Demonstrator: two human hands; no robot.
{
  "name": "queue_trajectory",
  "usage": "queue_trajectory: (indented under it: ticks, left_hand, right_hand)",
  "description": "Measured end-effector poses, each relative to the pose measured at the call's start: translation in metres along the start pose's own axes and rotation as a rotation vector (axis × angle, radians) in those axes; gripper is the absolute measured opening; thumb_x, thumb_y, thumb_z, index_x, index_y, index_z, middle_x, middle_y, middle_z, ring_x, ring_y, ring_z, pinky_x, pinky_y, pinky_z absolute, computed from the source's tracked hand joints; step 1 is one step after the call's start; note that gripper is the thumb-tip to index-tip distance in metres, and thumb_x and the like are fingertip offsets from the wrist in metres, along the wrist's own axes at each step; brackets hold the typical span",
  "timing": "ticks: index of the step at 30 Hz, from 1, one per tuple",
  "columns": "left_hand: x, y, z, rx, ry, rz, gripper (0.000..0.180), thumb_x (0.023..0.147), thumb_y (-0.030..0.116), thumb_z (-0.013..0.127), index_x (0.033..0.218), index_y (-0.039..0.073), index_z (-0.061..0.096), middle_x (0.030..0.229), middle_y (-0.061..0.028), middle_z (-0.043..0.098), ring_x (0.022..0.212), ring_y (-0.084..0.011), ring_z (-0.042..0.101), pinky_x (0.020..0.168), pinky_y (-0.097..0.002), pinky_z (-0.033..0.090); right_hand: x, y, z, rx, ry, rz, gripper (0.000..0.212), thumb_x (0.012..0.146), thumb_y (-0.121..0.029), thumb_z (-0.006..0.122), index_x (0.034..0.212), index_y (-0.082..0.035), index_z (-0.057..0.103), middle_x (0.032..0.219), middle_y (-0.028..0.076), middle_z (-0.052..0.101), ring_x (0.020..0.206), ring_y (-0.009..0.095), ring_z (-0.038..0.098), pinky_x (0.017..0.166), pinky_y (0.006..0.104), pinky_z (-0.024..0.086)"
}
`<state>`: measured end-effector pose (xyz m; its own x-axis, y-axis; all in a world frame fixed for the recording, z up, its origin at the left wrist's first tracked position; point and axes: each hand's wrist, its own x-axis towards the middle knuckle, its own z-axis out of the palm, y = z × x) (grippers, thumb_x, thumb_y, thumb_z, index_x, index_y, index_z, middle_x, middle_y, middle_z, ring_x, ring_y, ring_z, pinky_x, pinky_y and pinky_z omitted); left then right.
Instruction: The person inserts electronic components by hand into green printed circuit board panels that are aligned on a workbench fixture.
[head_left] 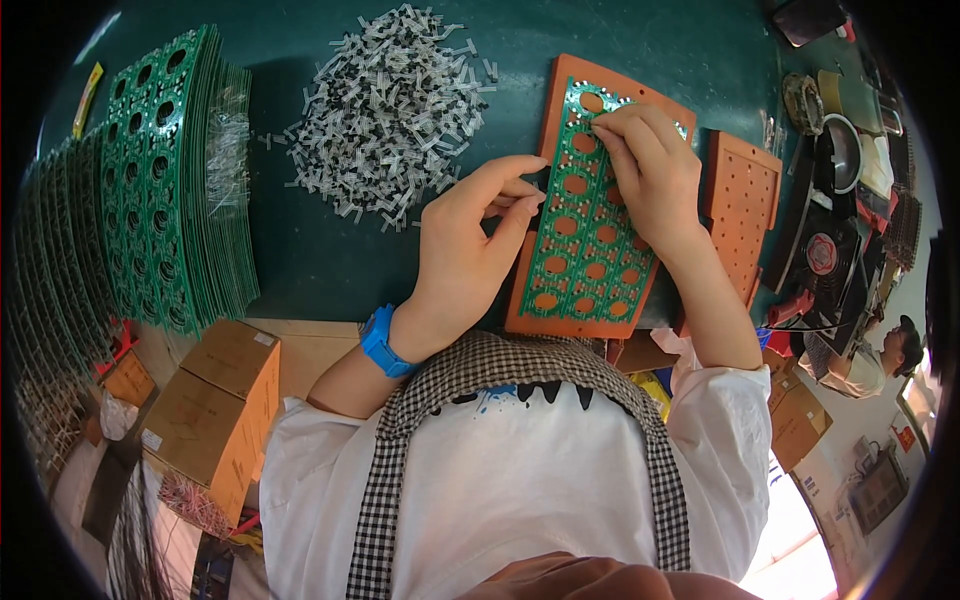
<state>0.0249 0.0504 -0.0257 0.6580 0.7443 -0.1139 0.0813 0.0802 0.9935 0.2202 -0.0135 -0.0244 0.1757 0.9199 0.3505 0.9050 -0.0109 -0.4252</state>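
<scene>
"How far along is the work looking?"

"Early on, I'm guessing. The green board (pixel 588 210) is lying in a brown tray (pixel 570 327), and small white pieces (pixel 625 101) are showing along its far edge. Nearer the person I'm not making out any like them, so most of the board is probably waiting."

"And the hands?"

"The right hand (pixel 655 170) is bending over the far end of the board, its thumb and fingertips bunching at the surface. Whether they are gripping a piece, I can't tell. The left hand (pixel 465 240) is hovering by the tray's left edge, thumb and forefinger curving toward each other; I can't tell whether anything tiny is sitting between them."

"Is much stock waiting?"

"A big heap of clear-and-black parts (pixel 395 110) is lying on the table (pixel 330 280), beyond the left hand. Farther left, a thick stack of green boards (pixel 150 180) is standing, though I'm not seeing whether those are finished."
</scene>
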Motion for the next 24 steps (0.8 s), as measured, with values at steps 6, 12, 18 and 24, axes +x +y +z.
queue_trajectory:
  ticks: [6,12,18,24]
  left_hand:
    - [-0.002,0.003,0.001,-0.046,-0.016,0.004,0.034,0.086,-0.004,0.059,0.12,0.004,0.057,0.09,-0.0099,0.068,0.082,-0.0169,0.068,0.073,-0.028,0.054]
    - [-0.002,0.011,0.003,-0.055,-0.053,0.001,0.038,0.086,-0.005,0.059,0.123,0.004,0.054,0.089,-0.0111,0.069,0.083,-0.0163,0.068,0.073,-0.0275,0.054]
    - [0.007,0.006,-0.004,0.587,0.069,0.328,0.03,0.08,0.003,0.064,0.11,0.007,0.06,0.092,-0.0085,0.058,0.085,-0.0239,0.058,0.073,-0.0371,0.045]
    - [0.014,0.007,-0.007,0.862,-0.057,0.287,0.021,0.075,0.009,0.067,0.095,0.014,0.064,0.092,-0.0044,0.047,0.093,-0.0232,0.045,0.08,-0.0379,0.032]
  right_hand:
    - [-0.001,-0.013,-0.012,-0.192,-0.052,-0.069,0.018,0.079,-0.01,0.069,0.097,-0.006,0.067,0.089,0.005,0.063,0.077,0.022,0.063,0.063,0.0323,0.051]
    - [-0.008,-0.036,-0.026,0.343,-0.186,0.095,0.024,0.078,-0.012,0.072,0.101,-0.006,0.066,0.087,0.008,0.063,0.077,0.022,0.063,0.063,0.0312,0.051]
    - [-0.006,-0.026,-0.023,0.332,-0.198,0.139,0.01,0.082,-0.002,0.064,0.092,0.0,0.06,0.087,0.009,0.062,0.078,0.024,0.062,0.065,0.0335,0.05]
    - [-0.009,-0.019,-0.015,0.227,-0.184,0.119,0.01,0.082,-0.002,0.063,0.09,-0.001,0.057,0.085,0.01,0.058,0.078,0.027,0.06,0.067,0.0348,0.049]
